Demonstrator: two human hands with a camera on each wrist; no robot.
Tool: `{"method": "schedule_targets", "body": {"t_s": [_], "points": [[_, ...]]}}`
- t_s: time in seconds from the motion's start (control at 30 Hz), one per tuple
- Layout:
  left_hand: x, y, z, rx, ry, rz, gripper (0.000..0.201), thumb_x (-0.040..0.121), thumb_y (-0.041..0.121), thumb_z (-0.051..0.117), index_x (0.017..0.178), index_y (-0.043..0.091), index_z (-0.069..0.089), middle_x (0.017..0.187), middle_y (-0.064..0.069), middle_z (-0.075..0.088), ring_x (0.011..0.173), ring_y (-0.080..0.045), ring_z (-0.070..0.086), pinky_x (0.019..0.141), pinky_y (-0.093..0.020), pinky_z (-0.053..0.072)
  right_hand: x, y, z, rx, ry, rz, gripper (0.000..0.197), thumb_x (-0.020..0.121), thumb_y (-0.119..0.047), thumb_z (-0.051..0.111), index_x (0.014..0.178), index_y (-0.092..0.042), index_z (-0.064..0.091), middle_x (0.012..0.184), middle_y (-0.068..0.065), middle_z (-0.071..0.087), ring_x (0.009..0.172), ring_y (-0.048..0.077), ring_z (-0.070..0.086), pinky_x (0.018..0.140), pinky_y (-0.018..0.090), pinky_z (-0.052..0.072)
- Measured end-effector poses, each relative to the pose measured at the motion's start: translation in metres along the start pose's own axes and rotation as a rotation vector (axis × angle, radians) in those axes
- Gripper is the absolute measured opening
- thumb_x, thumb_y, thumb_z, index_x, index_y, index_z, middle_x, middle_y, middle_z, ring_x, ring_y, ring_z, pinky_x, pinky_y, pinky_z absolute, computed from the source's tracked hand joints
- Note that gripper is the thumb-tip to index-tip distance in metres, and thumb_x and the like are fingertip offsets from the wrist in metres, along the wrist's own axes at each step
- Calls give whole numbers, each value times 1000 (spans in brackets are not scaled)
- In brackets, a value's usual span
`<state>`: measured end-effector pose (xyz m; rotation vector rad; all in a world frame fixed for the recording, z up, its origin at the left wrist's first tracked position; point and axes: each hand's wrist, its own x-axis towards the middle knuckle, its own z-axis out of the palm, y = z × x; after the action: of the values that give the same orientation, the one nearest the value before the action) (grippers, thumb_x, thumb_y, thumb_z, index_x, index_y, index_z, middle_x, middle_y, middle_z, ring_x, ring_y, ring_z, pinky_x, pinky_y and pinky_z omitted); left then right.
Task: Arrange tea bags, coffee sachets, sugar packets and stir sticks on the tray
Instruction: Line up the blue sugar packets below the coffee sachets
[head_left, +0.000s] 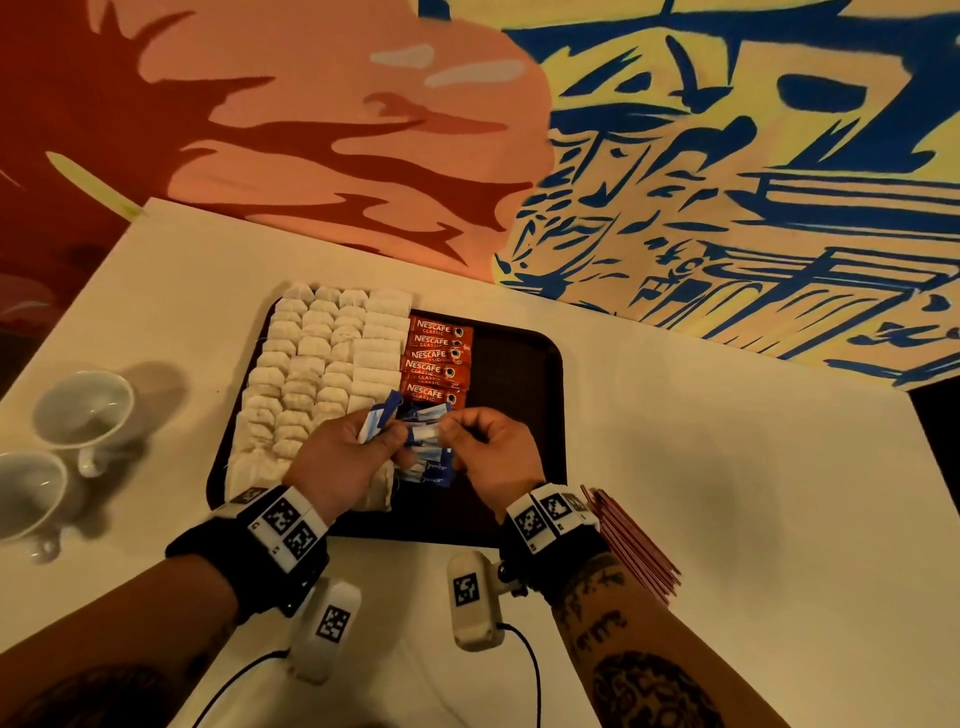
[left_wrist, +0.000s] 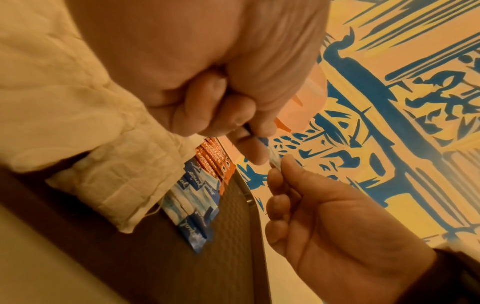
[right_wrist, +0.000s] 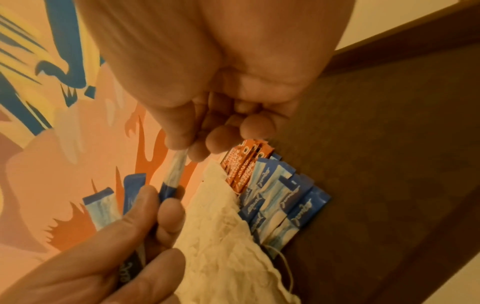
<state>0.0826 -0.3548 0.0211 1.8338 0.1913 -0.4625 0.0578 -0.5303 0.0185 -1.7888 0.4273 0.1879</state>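
A dark tray (head_left: 514, 395) lies on the white table. White tea bags (head_left: 311, 364) fill its left half in rows, and red coffee sachets (head_left: 439, 358) stand in a column beside them. Blue sugar packets (head_left: 428, 470) lie below the sachets. My left hand (head_left: 358, 447) grips a small bunch of blue sugar packets (right_wrist: 103, 207) above the tray. My right hand (head_left: 470, 434) pinches the end of one sugar packet (right_wrist: 174, 170) from that bunch between thumb and forefinger. Red stir sticks (head_left: 631, 543) lie in a bundle on the table right of the tray.
Two white cups (head_left: 85, 410) stand on the table at the left. The right part of the tray is bare. A painted wall (head_left: 675, 156) rises just behind the table's far edge.
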Motion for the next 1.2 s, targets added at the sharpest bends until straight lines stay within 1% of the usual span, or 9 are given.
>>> {"method": "schedule_targets", "body": {"t_s": [0.2, 0.33, 0.47, 0.57, 0.83, 0.93, 1.07, 1.13, 1.2], "points": [[12, -27, -18, -42, 121, -114, 24, 97, 40, 58, 90, 20, 71, 58, 0, 63, 44, -13, 44, 52, -26, 36, 20, 18, -12, -64, 161, 131, 9, 94, -29, 67, 86, -28, 69, 79, -5, 72, 61, 4, 60, 62, 19, 51], [14, -37, -23, -17, 154, -130, 28, 95, 42, 59, 91, 18, 72, 66, -15, 62, 63, -26, 56, 64, -33, 44, 38, 25, -8, -151, 185, 189, 13, 95, -30, 66, 82, -30, 67, 79, -5, 72, 62, 7, 62, 61, 22, 52], [15, -39, -26, -57, 117, -149, 25, 95, 37, 59, 91, 16, 72, 49, 8, 49, 49, -15, 42, 54, -30, 34, 53, 31, 5, -235, 141, 262, 9, 90, -36, 71, 93, -28, 71, 92, -5, 74, 82, 16, 70, 82, 36, 60], [17, -40, -29, -75, 95, -153, 22, 96, 39, 58, 90, 23, 71, 44, 13, 50, 47, -10, 44, 55, -29, 35, 57, 32, 13, -312, 128, 260, 18, 87, -41, 73, 98, -25, 72, 97, -6, 73, 91, 14, 70, 86, 35, 58], [26, -42, -28, -131, 40, -134, 20, 96, 39, 59, 83, 24, 62, 50, 9, 46, 46, -13, 39, 52, -29, 34, 49, 20, 11, -406, 119, 259, 27, 83, -45, 77, 98, -27, 63, 85, -14, 62, 74, -1, 57, 58, 13, 41], [23, -34, -23, -192, -30, -159, 12, 97, 34, 58, 86, 29, 57, 54, 9, 43, 43, -8, 36, 43, -23, 31, 46, 15, 7, -334, 191, 235, 27, 85, -43, 76, 101, -26, 61, 86, -15, 59, 73, -3, 54, 56, 10, 37], [15, -24, -17, -307, -152, -252, 15, 100, 24, 50, 85, 25, 49, 57, 2, 37, 41, -8, 29, 37, -18, 22, 34, 7, 6, -239, 184, 85, 6, 94, -35, 66, 98, -31, 63, 96, -14, 66, 87, 3, 63, 77, 22, 54], [10, -21, -12, -249, -222, -242, 15, 101, 22, 49, 86, 25, 50, 55, 2, 39, 39, -8, 31, 38, -18, 22, 25, 1, 8, -142, 46, -7, 10, 97, -30, 64, 105, -34, 66, 104, -9, 70, 95, 8, 67, 90, 33, 57], [4, -16, -4, -203, -268, -197, 15, 101, 18, 48, 88, 24, 51, 51, 6, 43, 38, -5, 36, 36, -18, 27, 15, -1, 9, -97, -115, -83, 21, 98, -25, 63, 115, -35, 67, 110, -6, 71, 99, 12, 68, 91, 32, 57]]}}
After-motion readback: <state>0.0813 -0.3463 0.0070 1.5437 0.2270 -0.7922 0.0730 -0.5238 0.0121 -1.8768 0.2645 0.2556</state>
